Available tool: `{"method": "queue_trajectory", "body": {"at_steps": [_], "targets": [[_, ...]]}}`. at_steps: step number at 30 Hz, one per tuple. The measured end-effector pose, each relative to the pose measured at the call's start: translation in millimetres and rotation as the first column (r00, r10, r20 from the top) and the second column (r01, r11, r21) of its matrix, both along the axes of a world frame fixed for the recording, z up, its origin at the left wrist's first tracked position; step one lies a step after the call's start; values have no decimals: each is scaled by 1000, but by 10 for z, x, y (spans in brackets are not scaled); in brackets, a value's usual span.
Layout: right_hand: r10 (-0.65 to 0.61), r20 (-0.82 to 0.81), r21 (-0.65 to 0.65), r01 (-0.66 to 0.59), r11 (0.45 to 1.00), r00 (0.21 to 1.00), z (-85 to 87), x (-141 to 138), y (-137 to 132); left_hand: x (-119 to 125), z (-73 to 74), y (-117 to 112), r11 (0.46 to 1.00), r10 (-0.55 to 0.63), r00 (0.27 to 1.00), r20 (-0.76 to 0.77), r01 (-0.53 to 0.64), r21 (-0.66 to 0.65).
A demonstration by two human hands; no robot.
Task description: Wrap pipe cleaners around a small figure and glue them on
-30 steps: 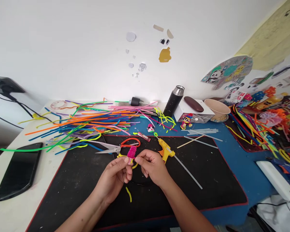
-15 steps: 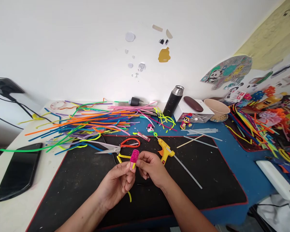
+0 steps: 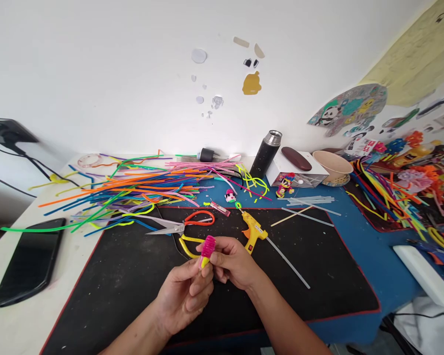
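Between my hands is a small pipe-cleaner piece, a coiled magenta body with yellow and pale pink at its lower end. My left hand pinches that lower end between thumb and fingers. From the other side, my right hand grips the magenta coil, thumb in front and fingers behind. Just beyond my hands lie scissors with one red and one yellow handle, blades apart and pointing left. A yellow hot glue gun with a clear glue stick out its back rests to the right.
A heap of colourful pipe cleaners lies at the back left, beside a dark phone. Behind stand a black flask, a white box and a beige bowl. Loose glue sticks lie at right on the blue table cover.
The pipe-cleaner piece has moved slightly down and tilted to the right, showing more yellow. My right fingers have shifted behind the coil. The yellow strand below my left hand is out of sight.
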State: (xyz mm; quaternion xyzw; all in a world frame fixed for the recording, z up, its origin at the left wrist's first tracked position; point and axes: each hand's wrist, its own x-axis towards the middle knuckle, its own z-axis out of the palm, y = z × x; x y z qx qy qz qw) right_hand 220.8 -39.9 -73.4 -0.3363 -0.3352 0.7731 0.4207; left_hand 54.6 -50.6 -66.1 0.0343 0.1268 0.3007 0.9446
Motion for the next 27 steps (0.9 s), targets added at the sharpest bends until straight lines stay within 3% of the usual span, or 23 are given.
{"method": "queue_trajectory", "body": {"at_steps": [3,7,9,11,14,19,24,27], "targets": [[4,-34,-2,-4,1000,999,0,-2,-8,-4,-64,-7,999,-13,999,-37,15,52],[-105,-18,-22,104,994,994,27,23,-5,-61,-26,105,976,-20,943,-332,91,200],[-147,20,-20,147,989,989,34,44,-4,-109,33,170,941,60,875,-481,111,320],[-161,67,-10,162,987,985,32,60,-5,-163,87,215,884,230,793,-564,72,462],[-175,122,-5,176,984,977,33,67,-1,-234,139,245,749,443,696,-565,59,660],[-164,158,15,164,986,974,74,69,23,-325,251,314,509,539,620,-570,300,807],[-89,226,21,87,996,970,91,81,18,-411,359,449,224,578,572,-583,575,787],[-62,264,29,56,998,963,83,80,4,-437,369,501,74,614,551,-565,673,736]]}}
